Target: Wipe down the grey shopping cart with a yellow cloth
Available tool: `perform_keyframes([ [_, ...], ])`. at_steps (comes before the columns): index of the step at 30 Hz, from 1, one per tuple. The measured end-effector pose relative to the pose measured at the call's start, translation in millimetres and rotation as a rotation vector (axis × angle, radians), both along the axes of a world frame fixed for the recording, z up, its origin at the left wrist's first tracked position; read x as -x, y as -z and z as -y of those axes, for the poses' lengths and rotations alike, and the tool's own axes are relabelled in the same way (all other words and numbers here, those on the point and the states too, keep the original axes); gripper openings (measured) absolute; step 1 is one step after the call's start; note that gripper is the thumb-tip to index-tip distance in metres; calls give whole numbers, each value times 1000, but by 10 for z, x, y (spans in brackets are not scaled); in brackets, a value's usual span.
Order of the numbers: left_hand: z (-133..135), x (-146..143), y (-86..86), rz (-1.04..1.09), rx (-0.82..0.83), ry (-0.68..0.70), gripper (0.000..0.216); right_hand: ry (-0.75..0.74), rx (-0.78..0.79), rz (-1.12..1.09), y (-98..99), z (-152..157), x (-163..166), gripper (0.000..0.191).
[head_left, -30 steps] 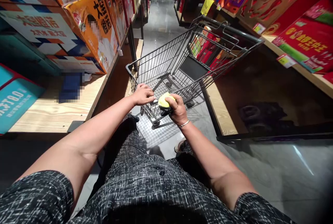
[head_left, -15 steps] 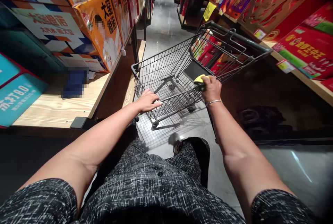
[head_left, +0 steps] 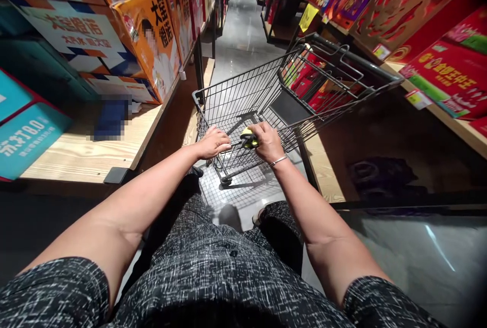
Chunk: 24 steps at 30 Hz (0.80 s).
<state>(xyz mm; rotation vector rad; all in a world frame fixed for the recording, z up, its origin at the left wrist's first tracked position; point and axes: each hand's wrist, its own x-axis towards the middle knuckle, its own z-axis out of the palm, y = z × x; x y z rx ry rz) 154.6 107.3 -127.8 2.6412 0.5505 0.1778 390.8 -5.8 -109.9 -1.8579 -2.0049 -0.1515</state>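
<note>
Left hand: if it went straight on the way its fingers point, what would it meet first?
Probably the yellow-and-black item gripped by the right hand, just past the left hand's fingertips above the shopping cart; depth is uncertain.

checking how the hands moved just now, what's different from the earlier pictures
The right hand took the yellow item rightward along the near side of the cart, then brought it back left, close to the left hand. Nothing was let go. The left hand stayed at the cart's near corner.
</note>
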Motion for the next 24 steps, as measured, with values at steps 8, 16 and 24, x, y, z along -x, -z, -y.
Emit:
perform_keyframes([
  [8, -67, -29, 29, 50, -1, 22, 36, -55, 105, -129, -128, -132, -261, 54],
  [16, -252, 14, 44, 26, -31, 61, 41, 19, 72, -112, -29, -131, -113, 58],
  [24, -368, 44, 74, -3, -51, -55, 39, -22, -234, -97, 611, -11, 242, 34],
])
